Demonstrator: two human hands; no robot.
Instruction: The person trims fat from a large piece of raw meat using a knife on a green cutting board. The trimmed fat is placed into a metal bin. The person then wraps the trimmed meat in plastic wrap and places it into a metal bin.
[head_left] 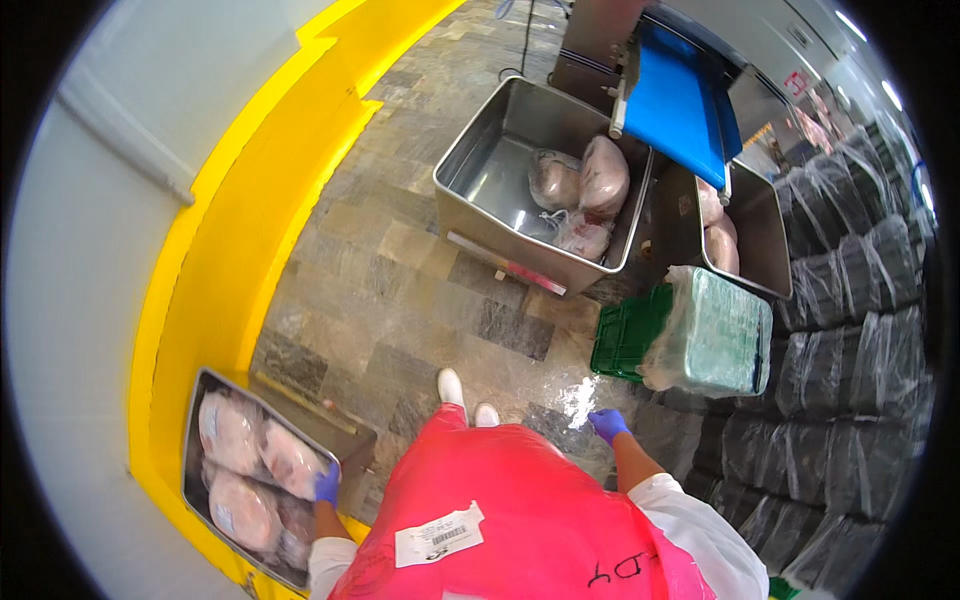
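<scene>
My left hand [326, 485], in a blue glove, is at the right-hand rim of a metal tub [192, 440] at the lower left. Its fingers close over the rim, right beside the bagged meat. Large pale pieces of meat [243, 512] in clear plastic fill this tub. On the other side, my right hand [607, 425], gloved in blue too, hangs above the floor with nothing visible in it. Its fingers look loosely stretched out. The nearest thing to it is a green crate [628, 335] beside a plastic-covered stack [722, 330].
A larger metal tub [540, 262] with several bagged meat pieces [604, 178] stands ahead. Another metal tub [770, 235] sits under a blue conveyor belt [678, 95]. Black plastic-wrapped stacks [850, 370] line the right. A yellow kerb [215, 270] borders the left wall. White residue [578, 402] marks the floor.
</scene>
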